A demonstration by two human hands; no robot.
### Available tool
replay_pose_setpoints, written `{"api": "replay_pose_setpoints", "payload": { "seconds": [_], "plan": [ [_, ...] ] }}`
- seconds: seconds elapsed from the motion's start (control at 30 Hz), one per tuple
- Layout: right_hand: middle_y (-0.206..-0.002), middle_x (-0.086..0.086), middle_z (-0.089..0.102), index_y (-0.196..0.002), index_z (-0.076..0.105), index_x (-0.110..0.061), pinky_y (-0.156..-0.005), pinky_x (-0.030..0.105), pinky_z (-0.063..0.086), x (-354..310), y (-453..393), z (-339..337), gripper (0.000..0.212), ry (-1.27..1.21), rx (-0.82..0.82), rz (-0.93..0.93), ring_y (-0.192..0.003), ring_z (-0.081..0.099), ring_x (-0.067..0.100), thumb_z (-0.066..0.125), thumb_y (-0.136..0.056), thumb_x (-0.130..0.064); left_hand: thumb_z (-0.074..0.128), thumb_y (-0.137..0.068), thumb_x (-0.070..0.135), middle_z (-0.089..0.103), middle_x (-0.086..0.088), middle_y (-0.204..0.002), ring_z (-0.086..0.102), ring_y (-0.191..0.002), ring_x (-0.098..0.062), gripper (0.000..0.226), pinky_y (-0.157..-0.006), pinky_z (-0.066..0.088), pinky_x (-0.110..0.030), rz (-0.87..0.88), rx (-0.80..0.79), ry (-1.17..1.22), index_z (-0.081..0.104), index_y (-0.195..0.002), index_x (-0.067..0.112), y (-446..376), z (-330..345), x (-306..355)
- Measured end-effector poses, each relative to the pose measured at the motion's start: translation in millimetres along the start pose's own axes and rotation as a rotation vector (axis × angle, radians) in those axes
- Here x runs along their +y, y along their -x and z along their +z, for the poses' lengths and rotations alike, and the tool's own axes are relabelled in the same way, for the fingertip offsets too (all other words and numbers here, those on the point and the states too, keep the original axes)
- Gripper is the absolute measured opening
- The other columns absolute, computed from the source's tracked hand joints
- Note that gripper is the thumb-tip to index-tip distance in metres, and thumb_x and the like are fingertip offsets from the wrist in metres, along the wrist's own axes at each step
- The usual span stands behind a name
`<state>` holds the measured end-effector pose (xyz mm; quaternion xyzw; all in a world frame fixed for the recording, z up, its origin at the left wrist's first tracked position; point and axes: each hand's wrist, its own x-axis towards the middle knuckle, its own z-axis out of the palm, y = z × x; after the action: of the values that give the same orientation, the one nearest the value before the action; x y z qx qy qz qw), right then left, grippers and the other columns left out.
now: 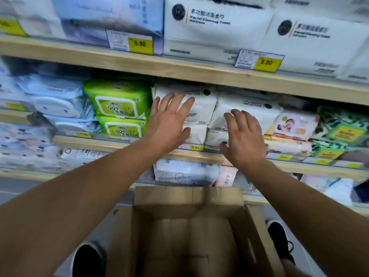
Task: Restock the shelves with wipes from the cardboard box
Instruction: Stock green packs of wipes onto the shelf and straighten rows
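Observation:
Two stacks of white wipe packs sit side by side on the middle shelf (199,154). My left hand (169,122) lies flat with spread fingers against the left white stack (201,110). My right hand (242,136) has straight fingers in front of the right white stack (249,112); whether it touches the packs I cannot tell. Neither hand holds anything. Below my arms the open cardboard box (185,226) stands on the floor, and no packs show inside it.
Green wipe packs (119,106) stand left of the white stacks, a baby-print pack (293,124) and dark green packs (339,130) to the right. Facial towel packs (215,27) fill the upper shelf. More packs sit on the lower shelf (185,172). My shoes (85,258) flank the box.

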<state>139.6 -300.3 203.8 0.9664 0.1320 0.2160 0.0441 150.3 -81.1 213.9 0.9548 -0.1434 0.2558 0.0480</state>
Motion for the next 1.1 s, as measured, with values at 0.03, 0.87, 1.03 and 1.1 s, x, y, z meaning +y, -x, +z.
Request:
{"api": "replay_pose_setpoints", "payload": {
  "seconds": [0.03, 0.87, 1.03, 1.1],
  "plan": [
    [-0.146, 0.012, 0.036, -0.140, 0.037, -0.011, -0.115, 0.046, 0.023, 10.3, -0.4, 0.6, 0.082, -0.002, 0.001, 0.010, -0.135, 0.030, 0.035, 0.076, -0.071, -0.033, 0.062, -0.080, 0.043, 0.027, -0.005, -0.150, 0.021, -0.138, -0.032, 0.079, -0.115, 0.013, -0.052, -0.025, -0.024, -0.018, 0.024, -0.146, 0.026, -6.5, 2.6, 7.9],
    [-0.149, 0.006, 0.037, -0.145, 0.034, -0.027, -0.113, 0.061, 0.004, 62.7, -57.6, 61.3, 0.085, -0.106, 0.066, 0.107, -0.137, 0.026, 0.039, 0.077, -0.072, -0.023, 0.078, -0.063, 0.048, 0.047, -0.003, -0.139, 0.035, -0.128, -0.041, 0.084, -0.105, 0.020, -0.051, -0.017, 0.007, -0.088, 0.043, -0.138, 0.035, -57.3, 54.8, -40.0],
    [-0.146, 0.006, 0.040, -0.144, 0.033, -0.029, -0.113, 0.062, 0.007, 54.2, -61.5, 65.8, 0.083, -0.079, 0.106, 0.134, -0.135, 0.029, 0.040, 0.073, -0.071, -0.021, 0.076, -0.066, 0.047, 0.043, -0.003, -0.142, 0.032, -0.130, -0.041, 0.084, -0.106, 0.019, -0.053, -0.024, 0.000, -0.126, 0.038, -0.140, 0.035, -52.2, 53.8, -33.9],
    [-0.148, 0.006, 0.038, -0.145, 0.030, -0.030, -0.114, 0.061, 0.007, 54.6, -60.7, 63.8, 0.085, -0.070, 0.105, 0.122, -0.136, 0.028, 0.040, 0.073, -0.071, -0.023, 0.075, -0.068, 0.046, 0.038, -0.004, -0.145, 0.028, -0.134, -0.038, 0.087, -0.109, 0.016, -0.055, -0.045, -0.015, -0.138, 0.032, -0.143, 0.035, -51.1, 50.4, -28.6]
  ]
}}
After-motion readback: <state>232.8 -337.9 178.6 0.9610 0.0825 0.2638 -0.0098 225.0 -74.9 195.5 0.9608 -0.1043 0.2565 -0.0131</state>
